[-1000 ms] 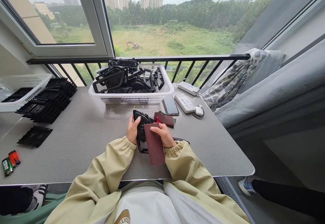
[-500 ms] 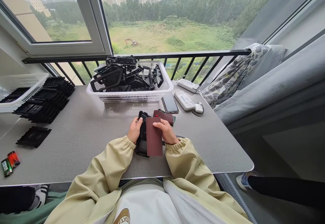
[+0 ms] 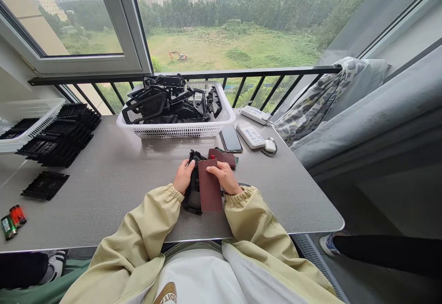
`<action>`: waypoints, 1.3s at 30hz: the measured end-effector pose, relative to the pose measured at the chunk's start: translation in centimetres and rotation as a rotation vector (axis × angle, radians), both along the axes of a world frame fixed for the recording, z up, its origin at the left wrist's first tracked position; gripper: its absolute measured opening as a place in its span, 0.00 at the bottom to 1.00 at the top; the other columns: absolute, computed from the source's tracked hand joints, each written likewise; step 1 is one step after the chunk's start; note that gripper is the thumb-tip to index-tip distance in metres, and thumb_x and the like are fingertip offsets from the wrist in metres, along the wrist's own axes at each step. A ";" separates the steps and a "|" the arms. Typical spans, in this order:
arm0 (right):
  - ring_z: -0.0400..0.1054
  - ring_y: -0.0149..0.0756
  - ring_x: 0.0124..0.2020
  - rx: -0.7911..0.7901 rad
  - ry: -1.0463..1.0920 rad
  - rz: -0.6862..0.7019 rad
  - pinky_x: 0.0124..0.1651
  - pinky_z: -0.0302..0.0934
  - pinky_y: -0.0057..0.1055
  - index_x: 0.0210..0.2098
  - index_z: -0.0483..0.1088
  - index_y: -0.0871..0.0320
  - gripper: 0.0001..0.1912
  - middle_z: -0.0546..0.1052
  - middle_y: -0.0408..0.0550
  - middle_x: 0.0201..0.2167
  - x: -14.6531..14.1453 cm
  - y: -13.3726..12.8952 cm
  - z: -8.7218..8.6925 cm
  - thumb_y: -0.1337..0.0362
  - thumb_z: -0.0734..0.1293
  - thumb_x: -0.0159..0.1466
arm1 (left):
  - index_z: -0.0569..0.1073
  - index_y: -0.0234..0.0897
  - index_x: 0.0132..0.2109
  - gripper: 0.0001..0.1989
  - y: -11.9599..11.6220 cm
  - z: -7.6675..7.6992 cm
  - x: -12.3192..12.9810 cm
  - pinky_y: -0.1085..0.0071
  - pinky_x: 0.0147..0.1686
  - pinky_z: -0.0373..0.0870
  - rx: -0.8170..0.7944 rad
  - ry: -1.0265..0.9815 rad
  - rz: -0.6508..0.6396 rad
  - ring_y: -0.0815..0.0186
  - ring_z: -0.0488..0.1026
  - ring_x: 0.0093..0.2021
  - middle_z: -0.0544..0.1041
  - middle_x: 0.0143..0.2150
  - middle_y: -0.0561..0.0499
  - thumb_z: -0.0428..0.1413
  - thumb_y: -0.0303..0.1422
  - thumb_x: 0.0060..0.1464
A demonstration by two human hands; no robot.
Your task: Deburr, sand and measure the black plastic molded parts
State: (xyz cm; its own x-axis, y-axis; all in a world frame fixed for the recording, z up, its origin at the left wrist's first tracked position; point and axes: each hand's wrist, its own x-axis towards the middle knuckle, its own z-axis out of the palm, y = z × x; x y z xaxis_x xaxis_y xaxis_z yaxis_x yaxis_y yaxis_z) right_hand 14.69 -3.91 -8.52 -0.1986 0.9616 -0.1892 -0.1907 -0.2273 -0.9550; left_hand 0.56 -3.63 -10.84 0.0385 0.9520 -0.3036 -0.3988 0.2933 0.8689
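Observation:
My left hand (image 3: 183,176) grips the left edge of a black plastic part (image 3: 193,198), thumb on top. With its thumb on the upper face, my right hand (image 3: 225,177) holds a reddish-brown sheet of sandpaper (image 3: 210,189). The sheet overlaps the right side of the black part and hides much of it. Whether the two touch, I cannot tell. Just beyond my right hand lies a folded reddish-brown piece (image 3: 226,157) with a dark green edge. A small red spot shows at the top of the sheet.
A white basket (image 3: 179,131) heaped with black plastic parts stands at the back. Nearby are a phone (image 3: 231,139) and white power strips (image 3: 250,135). Stacked black panels (image 3: 58,134), a single panel (image 3: 45,185) and two batteries (image 3: 14,221) lie left.
The sheet in my right hand has shifted very slightly and its lower end tilts a little to the right. Both hands keep their hold.

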 end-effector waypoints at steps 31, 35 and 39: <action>0.55 0.27 0.15 -0.099 0.103 -0.104 0.18 0.49 0.26 0.15 0.62 0.57 0.11 0.66 0.39 0.12 -0.4 -0.3 0.8 0.60 0.68 0.43 | 0.67 0.37 0.33 0.28 0.0 0.1 -0.1 0.73 0.26 0.65 -0.025 0.052 0.165 0.71 0.68 0.24 0.70 0.25 0.56 0.58 0.58 0.40; 0.57 0.28 0.15 -0.115 0.120 -0.074 0.20 0.51 0.27 0.16 0.66 0.59 0.09 0.68 0.40 0.13 -0.8 -0.5 1.1 0.60 0.68 0.43 | 0.67 0.37 0.37 0.29 -0.2 0.7 0.0 0.73 0.24 0.66 -0.018 0.030 0.125 0.70 0.69 0.24 0.73 0.27 0.56 0.67 0.49 0.32; 0.56 0.27 0.16 -0.098 0.120 -0.128 0.20 0.50 0.26 0.16 0.64 0.58 0.10 0.67 0.39 0.13 -0.6 -0.3 0.8 0.59 0.68 0.43 | 0.68 0.36 0.36 0.27 -0.2 0.7 0.0 0.73 0.26 0.66 0.024 0.100 0.146 0.70 0.70 0.26 0.74 0.28 0.55 0.68 0.45 0.32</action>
